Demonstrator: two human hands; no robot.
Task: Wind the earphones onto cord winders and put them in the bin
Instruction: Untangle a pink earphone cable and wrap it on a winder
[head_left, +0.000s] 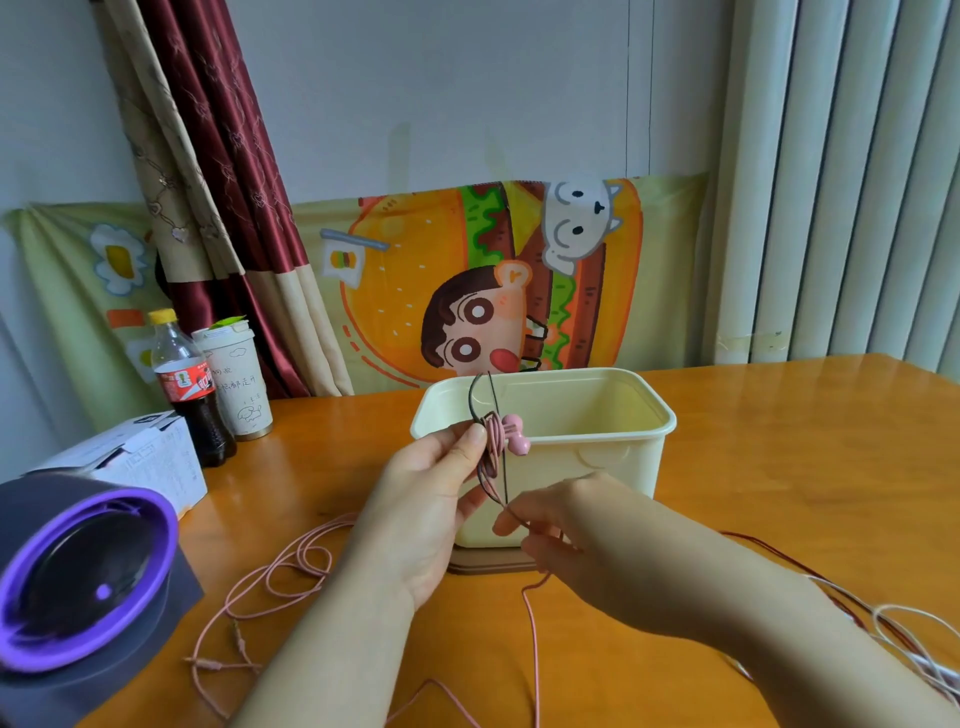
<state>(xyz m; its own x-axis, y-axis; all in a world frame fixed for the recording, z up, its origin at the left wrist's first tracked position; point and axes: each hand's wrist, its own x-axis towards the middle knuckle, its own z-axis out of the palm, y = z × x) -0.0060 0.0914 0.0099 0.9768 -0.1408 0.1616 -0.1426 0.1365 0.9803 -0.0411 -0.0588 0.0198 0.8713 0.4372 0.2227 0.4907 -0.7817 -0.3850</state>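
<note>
Left hand (431, 501) grips the pink cord winder (511, 436) at the bin's (602, 470) 8 o'clock; right hand (569, 527) pinches the earphone cord (500, 496).

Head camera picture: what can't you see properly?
Head view:
Floor of the cream plastic bin: hidden by its own front wall.
Small pink cord winder: partly covered by wound cord and the left hand.
Purple-ringed dark device: blurred and cut by the left edge.
White and red cords: cut off by the right edge.
Writing on the white paper cup: too small.
</note>
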